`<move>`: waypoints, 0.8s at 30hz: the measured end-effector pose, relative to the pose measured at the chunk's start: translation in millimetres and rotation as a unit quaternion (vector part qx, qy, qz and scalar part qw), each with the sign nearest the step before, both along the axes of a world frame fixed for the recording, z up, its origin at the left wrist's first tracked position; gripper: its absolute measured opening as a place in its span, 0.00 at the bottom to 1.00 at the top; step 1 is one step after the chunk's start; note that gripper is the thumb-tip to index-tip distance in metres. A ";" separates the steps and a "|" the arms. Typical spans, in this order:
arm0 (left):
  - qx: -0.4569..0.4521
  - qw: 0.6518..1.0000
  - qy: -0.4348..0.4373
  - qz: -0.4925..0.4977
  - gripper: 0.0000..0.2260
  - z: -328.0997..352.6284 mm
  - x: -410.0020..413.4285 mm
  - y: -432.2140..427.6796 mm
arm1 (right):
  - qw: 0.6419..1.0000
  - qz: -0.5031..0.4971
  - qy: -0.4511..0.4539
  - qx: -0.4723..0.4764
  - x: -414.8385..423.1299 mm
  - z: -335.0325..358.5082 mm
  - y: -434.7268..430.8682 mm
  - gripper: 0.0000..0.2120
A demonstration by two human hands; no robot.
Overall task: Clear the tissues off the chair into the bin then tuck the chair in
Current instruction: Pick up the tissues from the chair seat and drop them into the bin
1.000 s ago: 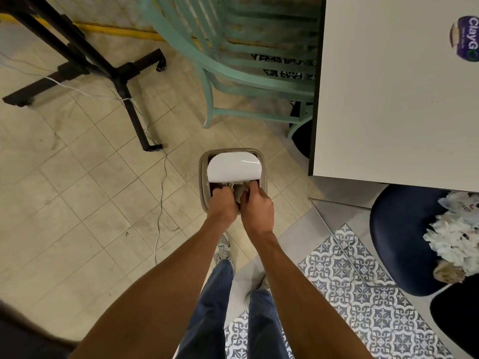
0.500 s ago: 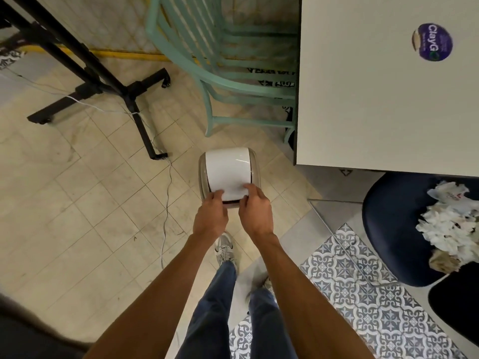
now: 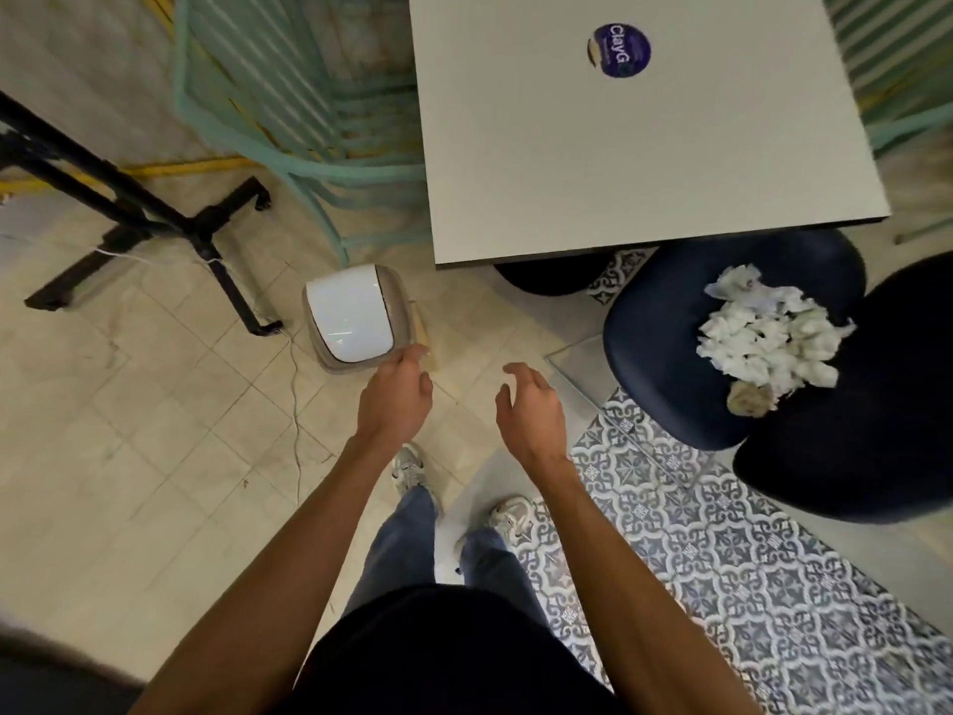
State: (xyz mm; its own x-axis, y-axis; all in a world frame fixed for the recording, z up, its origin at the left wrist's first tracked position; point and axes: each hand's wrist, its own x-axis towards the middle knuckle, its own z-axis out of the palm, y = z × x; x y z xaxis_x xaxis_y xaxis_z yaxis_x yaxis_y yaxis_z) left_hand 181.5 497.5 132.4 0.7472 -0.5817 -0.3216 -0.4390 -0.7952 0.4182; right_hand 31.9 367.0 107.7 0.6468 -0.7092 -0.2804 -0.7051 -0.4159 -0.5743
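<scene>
Left hand [image 3: 394,399] and right hand [image 3: 531,410] hang loose, empty; best scoop the tissues [image 3: 768,338] off the chair [image 3: 660,363] seat's right edge with 2 cupped palms.

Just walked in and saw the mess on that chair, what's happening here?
A person is standing over a small swing-lid bin on the tiled floor. Both hands are open and hold nothing: the left hand is by the bin's near corner, and the right hand is in the air between bin and chair. A pile of crumpled white tissues lies on the navy chair, which sits mostly out from under the white table.
</scene>
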 end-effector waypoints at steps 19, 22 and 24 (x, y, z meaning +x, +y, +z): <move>-0.036 0.964 0.020 -0.261 0.13 28.6 -166.5 -241.7 | 0.955 -0.295 0.010 -0.033 -232.7 28.1 -166.2 0.10; -0.027 0.953 0.037 -0.299 0.12 15.2 -179.0 -290.1 | 0.944 -0.330 0.021 -0.009 -245.0 17.6 -195.1 0.14; -0.018 0.946 0.046 -0.320 0.12 11.1 -187.2 -315.4 | 0.938 -0.347 0.031 0.000 -250.3 11.5 -210.4 0.15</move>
State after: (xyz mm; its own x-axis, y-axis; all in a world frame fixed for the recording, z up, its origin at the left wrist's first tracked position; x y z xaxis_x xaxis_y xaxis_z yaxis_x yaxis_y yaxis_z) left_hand -5.7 182.1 143.5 0.2088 -0.9169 -0.3400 -0.7858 -0.3643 0.4998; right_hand -218.4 156.6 119.2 0.0131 -0.9534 -0.3014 -0.8379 0.1541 -0.5236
